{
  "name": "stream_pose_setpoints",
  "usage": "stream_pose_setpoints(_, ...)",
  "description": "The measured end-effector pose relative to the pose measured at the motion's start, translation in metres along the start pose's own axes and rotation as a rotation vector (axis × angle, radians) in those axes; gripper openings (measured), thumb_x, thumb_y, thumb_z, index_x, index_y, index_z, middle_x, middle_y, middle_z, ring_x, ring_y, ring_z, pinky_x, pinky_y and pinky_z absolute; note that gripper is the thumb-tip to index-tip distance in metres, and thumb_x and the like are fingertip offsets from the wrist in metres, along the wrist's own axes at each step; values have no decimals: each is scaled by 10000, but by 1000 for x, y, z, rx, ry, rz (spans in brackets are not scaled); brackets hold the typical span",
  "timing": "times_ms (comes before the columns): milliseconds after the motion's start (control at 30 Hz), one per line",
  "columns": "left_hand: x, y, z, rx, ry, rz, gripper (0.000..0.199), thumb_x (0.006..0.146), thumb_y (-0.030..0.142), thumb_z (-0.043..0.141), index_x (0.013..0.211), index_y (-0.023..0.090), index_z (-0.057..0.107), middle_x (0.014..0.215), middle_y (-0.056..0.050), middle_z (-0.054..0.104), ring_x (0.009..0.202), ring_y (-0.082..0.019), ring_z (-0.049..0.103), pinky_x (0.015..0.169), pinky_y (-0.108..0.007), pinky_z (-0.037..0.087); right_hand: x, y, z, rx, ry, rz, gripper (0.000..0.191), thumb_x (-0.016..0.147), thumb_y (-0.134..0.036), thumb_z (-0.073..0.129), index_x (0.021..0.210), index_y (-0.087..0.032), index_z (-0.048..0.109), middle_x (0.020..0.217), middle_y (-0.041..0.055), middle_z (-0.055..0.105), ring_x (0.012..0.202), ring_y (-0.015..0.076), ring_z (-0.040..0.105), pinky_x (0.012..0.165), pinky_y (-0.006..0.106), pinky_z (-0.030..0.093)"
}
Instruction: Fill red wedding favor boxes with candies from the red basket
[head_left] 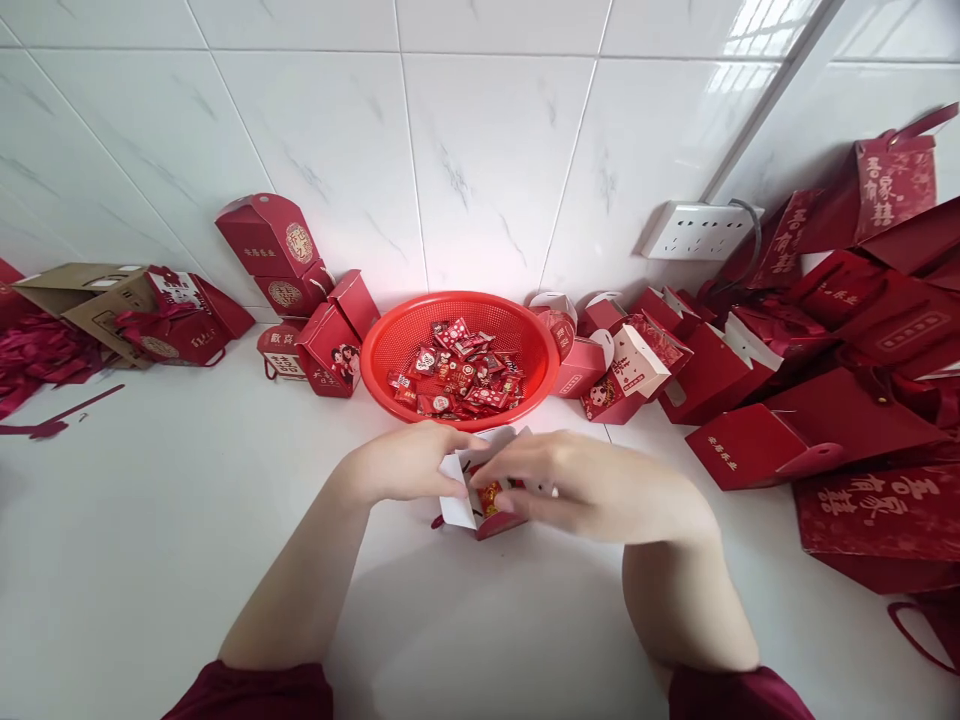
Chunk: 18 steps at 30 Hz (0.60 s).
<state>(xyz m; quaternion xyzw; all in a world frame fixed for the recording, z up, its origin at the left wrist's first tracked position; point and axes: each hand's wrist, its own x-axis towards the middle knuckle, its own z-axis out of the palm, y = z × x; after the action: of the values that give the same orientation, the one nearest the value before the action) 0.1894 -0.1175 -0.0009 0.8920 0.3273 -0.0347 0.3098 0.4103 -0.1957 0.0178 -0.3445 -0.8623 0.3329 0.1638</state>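
Note:
A small red gift box (504, 525) with white inner flaps stands open on the counter, between my hands. My left hand (409, 465) grips it at its left side, thumb and fingers at a raised white flap (457, 508). Over the opening, my right hand (581, 485) has its thumb and fingers around a red and gold wrapped candy (489, 498). My fingers hide much of the box's inside. Just behind the box, a red plastic basket (390, 405) holds many red wrapped candies (459, 375).
Red gift boxes (330, 350) are stacked left of the basket. More boxes (626, 370) and larger red gift bags (847, 400) crowd the right side. A white power strip (701, 230) is on the tiled wall. Dark red ribbons (45, 360) and a brown box (90, 300) lie far left.

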Motion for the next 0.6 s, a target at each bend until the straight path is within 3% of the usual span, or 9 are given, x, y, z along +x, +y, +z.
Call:
stream_pose_setpoints(100, -1, 5, 4, 10, -55, 27, 275, 790, 268, 640, 1054, 315, 699, 1005, 22, 721, 884, -204, 661, 678, -246, 442, 17, 17, -15, -72, 187, 90, 266, 1007, -241, 452, 1088, -196, 702, 1043, 39, 740, 891, 163, 662, 768, 260, 469)
stream_pose_setpoints(167, -1, 16, 16, 118, 54, -39, 273, 833, 270, 617, 1096, 295, 686, 1050, -17, 711, 930, -238, 656, 714, -287, 459, 41, 37, -22, -195, 224, 170, 313, 1015, -200, 395, 1068, -178, 702, 1081, 54, 737, 944, 173, 662, 794, 260, 467)
stream_pose_setpoints(233, 0, 31, 34, 288, 223, -114, 246, 896, 266, 564, 1109, 228, 681, 1065, -83, 691, 962, -279, 641, 756, -354, 475, 71, 58, -24, -395, 100, 258, 346, 1004, -142, 364, 1059, -170, 704, 1094, 66, 735, 970, 180, 660, 804, 257, 456)
stream_pose_setpoints(333, 2, 57, 63, 471, 366, -38, 263, 972, 298, 478, 1019, 145, 687, 1032, -144, 654, 989, -311, 610, 805, -434, 486, 108, 82, -19, -480, -78, 350, 279, 926, -75, 473, 959, -152, 739, 992, 107, 752, 902, 225, 687, 746, 280, 457)
stream_pose_setpoints(467, 2, 76, 80, 410, 256, 63, 390, 981, 468, 472, 982, 137, 679, 942, -137, 666, 905, -306, 631, 773, -464, 504, 130, 101, -9, -537, -173, 472, 202, 940, -119, 552, 1071, -116, 705, 1085, 150, 715, 983, 251, 681, 808, 341, 518)
stream_pose_setpoints(600, -1, 73, 79, 221, 84, 181, 469, 1046, 402, 278, 999, 176, 686, 904, -101, 713, 853, -266, 669, 737, -424, 503, 134, 116, -5, -557, -231, 561, 298, 965, -337, 619, 1186, -139, 629, 1169, 95, 658, 1012, 208, 660, 876, 411, 561)
